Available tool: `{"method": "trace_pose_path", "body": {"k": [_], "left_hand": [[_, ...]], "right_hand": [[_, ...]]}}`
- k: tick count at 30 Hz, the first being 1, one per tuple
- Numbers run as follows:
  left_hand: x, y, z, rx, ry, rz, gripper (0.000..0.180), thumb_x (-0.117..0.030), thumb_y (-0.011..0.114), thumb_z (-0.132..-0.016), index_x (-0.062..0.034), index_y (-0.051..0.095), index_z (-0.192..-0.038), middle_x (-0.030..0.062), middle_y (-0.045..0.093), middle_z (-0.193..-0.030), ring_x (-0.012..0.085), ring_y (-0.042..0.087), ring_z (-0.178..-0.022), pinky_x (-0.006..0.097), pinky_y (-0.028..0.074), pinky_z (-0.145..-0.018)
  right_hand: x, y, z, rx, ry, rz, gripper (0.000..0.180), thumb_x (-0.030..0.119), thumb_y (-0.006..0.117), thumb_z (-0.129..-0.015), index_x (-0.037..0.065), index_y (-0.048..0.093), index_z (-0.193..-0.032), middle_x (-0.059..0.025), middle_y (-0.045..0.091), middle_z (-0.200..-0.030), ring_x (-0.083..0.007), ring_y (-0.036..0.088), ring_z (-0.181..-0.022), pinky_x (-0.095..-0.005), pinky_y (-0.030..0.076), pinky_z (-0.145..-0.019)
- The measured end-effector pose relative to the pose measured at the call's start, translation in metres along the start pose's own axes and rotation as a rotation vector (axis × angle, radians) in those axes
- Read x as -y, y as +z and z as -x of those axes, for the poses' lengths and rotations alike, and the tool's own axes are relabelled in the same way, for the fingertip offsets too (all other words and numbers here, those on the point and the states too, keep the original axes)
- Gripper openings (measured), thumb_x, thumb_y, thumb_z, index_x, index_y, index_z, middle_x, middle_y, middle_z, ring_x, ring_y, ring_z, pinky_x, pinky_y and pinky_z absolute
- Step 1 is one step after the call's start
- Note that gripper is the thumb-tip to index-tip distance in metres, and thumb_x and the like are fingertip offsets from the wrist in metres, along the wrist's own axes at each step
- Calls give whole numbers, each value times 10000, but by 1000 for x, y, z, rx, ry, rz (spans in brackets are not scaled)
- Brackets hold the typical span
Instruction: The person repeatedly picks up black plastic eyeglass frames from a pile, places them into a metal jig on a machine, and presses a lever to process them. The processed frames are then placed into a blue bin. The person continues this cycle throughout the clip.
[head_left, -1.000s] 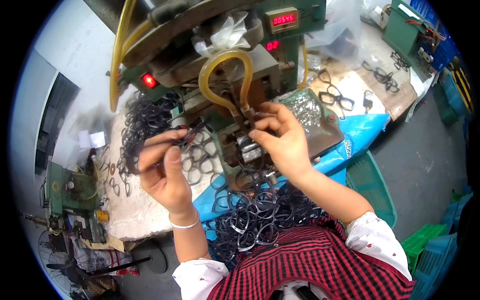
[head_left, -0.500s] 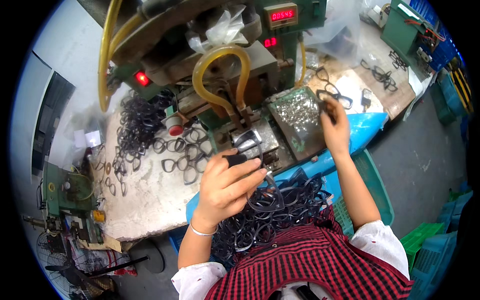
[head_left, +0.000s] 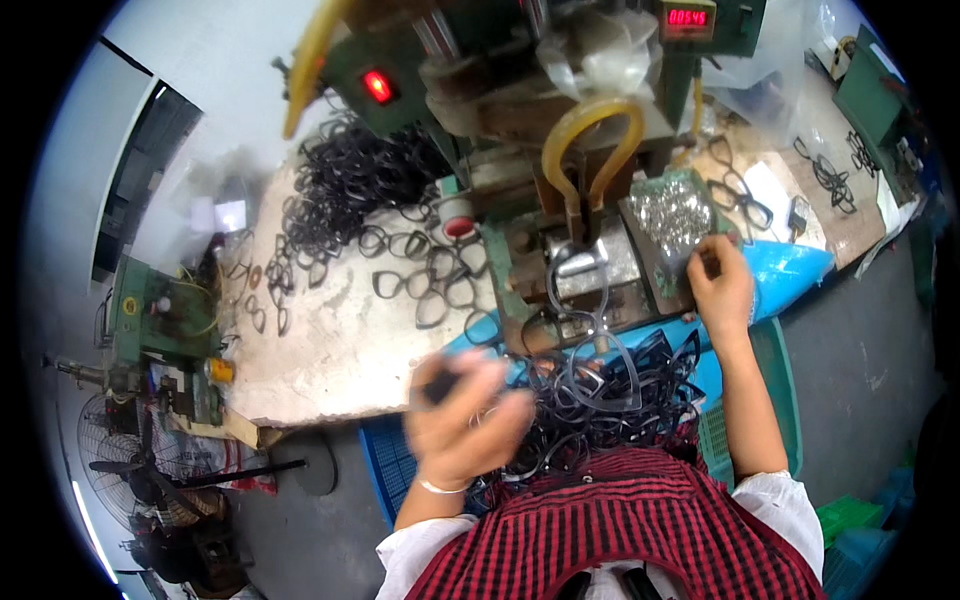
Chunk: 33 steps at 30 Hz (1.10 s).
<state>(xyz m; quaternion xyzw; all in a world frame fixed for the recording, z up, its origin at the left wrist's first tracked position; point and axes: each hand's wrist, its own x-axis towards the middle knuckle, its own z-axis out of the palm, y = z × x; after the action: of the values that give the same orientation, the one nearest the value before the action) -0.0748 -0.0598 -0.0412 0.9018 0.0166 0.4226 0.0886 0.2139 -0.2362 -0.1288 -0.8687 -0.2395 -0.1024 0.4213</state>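
Observation:
A dark spectacle frame [head_left: 604, 365] lies on the metal jig [head_left: 600, 262] of a green press, its near part hanging over a pile of black spectacle frames [head_left: 548, 428] at my lap. My left hand [head_left: 465, 425] is left of that pile, apart from the frame on the jig and smeared by motion. Something small and black shows at its fingers; whether held or worn is unclear. My right hand [head_left: 724, 295] is at the right edge of a tray [head_left: 655, 270] of small shiny metal pieces [head_left: 672, 215]. Its thumb and finger are pinched together; what they hold is too small to make out.
A yellow hose [head_left: 592, 115] loops above the jig, beside a red button [head_left: 458, 226]. Many black frames [head_left: 365, 180] heap on the table [head_left: 335, 365] at left. Blue plastic sheeting [head_left: 790, 275] covers the right edge, above a green basket [head_left: 778, 385]. A fan [head_left: 135, 460] stands lower left.
My left hand has let go of the spectacle frame and drawn back from the jig. My right hand has come nearer along the tray's edge. The whole view has shifted.

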Motion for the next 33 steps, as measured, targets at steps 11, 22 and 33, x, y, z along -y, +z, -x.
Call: {"method": "trace_pose_path", "body": {"k": [11, 22, 33], "left_hand": [[210, 30, 62, 366, -689, -609, 319, -6, 671, -781, -64, 689, -1095, 167, 684, -1071, 369, 605, -994, 423, 508, -868], [191, 44, 75, -335, -1085, 690, 286, -108, 542, -1033, 5, 552, -1296, 17, 530, -909, 139, 561, -739, 280, 512, -716], [114, 70, 43, -419, -1131, 870, 132, -107, 541, -1048, -11, 570, -1135, 103, 657, -1005, 200, 676, -869, 313, 565, -769]], "right_hand": [[26, 15, -10, -62, -236, -185, 88, 10, 678, -851, 25, 714, -930, -125, 686, -908, -325, 642, -870, -399, 500, -784], [-21, -51, 30, -116, 90, -301, 122, -7, 704, -808, 30, 732, -921, -98, 710, -921, -257, 654, -879, -365, 496, -817], [124, 19, -12, 295, -3, -911, 421, 21, 705, -815, -29, 579, -1214, -69, 699, -914, -132, 663, -902, -294, 502, -876]]}}
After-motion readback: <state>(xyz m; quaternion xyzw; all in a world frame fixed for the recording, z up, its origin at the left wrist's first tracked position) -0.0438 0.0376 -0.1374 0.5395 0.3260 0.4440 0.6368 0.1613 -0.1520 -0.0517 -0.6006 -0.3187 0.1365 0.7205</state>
